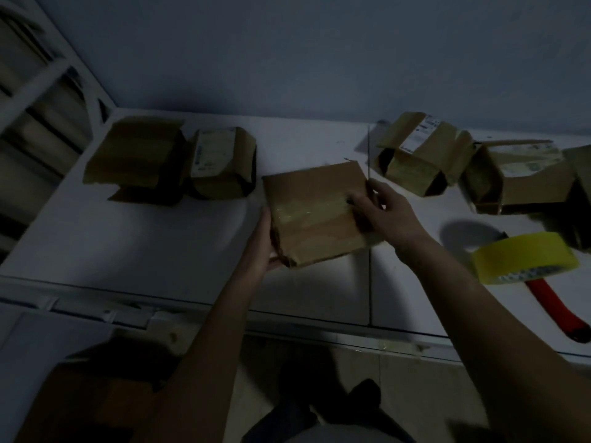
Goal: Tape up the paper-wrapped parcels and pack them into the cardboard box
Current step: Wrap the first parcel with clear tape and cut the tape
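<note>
head view: left hand cups parcel edge; right hand fingers curled, gripping opposite side.

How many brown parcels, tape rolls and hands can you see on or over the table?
Parcels: 5: one held, two at left, two at right
Tape rolls: 1, yellow
Hands: 2, left hand, right hand
Total: 8
A brown shape at the right edge is too cut off to count.

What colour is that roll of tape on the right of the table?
The roll of tape is yellow, seen clearly in the head view.
</note>
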